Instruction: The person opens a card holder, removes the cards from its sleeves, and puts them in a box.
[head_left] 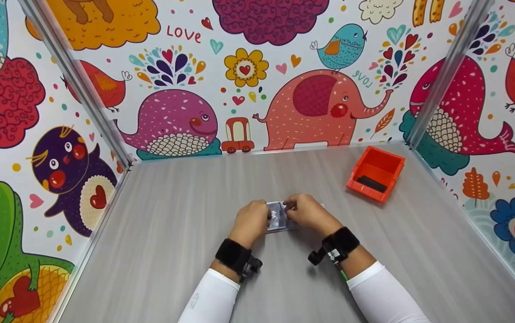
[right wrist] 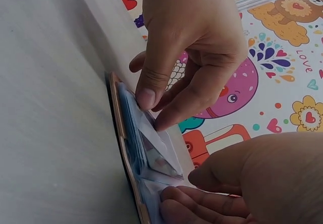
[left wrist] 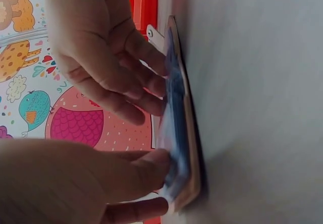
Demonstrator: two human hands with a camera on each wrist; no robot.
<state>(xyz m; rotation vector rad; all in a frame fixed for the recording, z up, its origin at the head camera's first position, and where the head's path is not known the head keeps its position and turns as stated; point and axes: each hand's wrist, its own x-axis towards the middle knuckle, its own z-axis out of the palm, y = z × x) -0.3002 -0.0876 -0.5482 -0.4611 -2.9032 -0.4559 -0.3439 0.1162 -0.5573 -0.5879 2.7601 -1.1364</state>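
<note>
A thin card holder (head_left: 277, 217) with clear plastic sleeves lies opened on the table between both hands. Its tan edge and stacked bluish sleeves (right wrist: 132, 128) show in the right wrist view. There, my left hand (right wrist: 194, 47) pinches a raised clear sleeve (right wrist: 160, 151) between thumb and finger. In the head view the left hand (head_left: 250, 220) is at the holder's left side. My right hand (head_left: 309, 211) is at its right side, fingers loosely bent. The left wrist view shows the right hand's fingertips (left wrist: 159, 85) against the holder, with thumb and fingers apart.
An orange-red bin (head_left: 376, 172) with a dark object (head_left: 372, 183) inside stands at the back right of the table. Printed wall panels (head_left: 239, 103) enclose the grey wood-look table (head_left: 172, 215) at the back and sides. Something pale with a hole (left wrist: 155, 36) sits beyond the holder.
</note>
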